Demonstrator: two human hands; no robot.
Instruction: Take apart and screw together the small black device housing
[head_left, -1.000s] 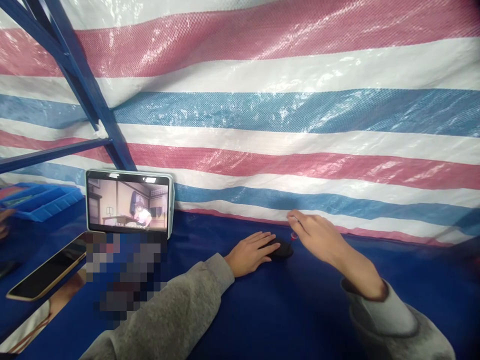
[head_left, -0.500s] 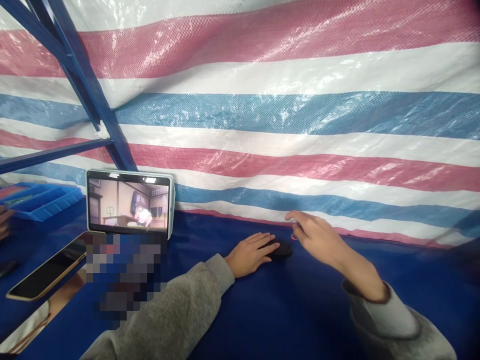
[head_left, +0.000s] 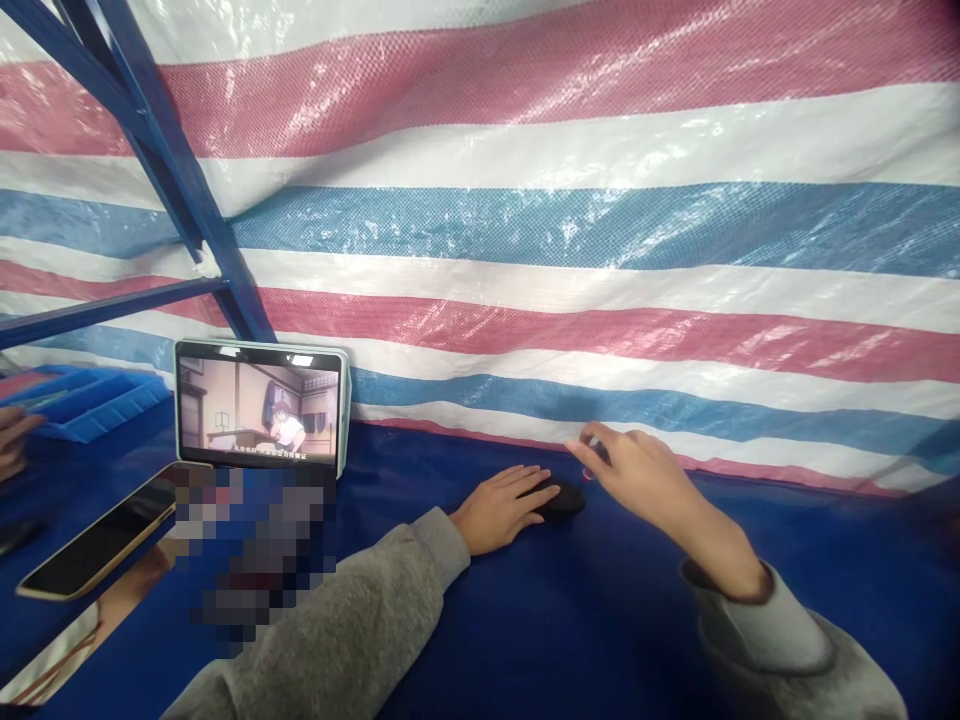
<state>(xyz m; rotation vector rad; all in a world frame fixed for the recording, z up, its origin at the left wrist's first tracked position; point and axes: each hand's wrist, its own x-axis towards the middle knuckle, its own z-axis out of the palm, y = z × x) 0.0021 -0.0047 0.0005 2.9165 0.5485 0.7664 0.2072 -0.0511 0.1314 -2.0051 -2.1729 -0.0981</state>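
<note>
My left hand [head_left: 504,510] lies palm down at the left edge of a flat, dark, rounded object [head_left: 564,499] on the blue tabletop [head_left: 570,600]. Its fingers are stretched out, with their tips over that object. Just to the right and slightly higher, my right hand [head_left: 634,470] is raised with thumb and fingers bent together. Beneath its fingertips shows a small clear piece with a red-pink bit [head_left: 589,474]; most of it is hidden, so its kind is unclear.
A tablet [head_left: 259,405] playing a cartoon stands at the left, with a phone [head_left: 112,530] in front. Farther left are blue trays [head_left: 90,405] and another person's hand [head_left: 15,435]. Striped plastic sheeting [head_left: 585,225] hangs behind the table, beside a blue metal frame [head_left: 187,190].
My right hand's fingers have shifted, the index finger curling down closer to the thumb. My left hand stays put. At far left, the other person's hand has moved slightly right.
</note>
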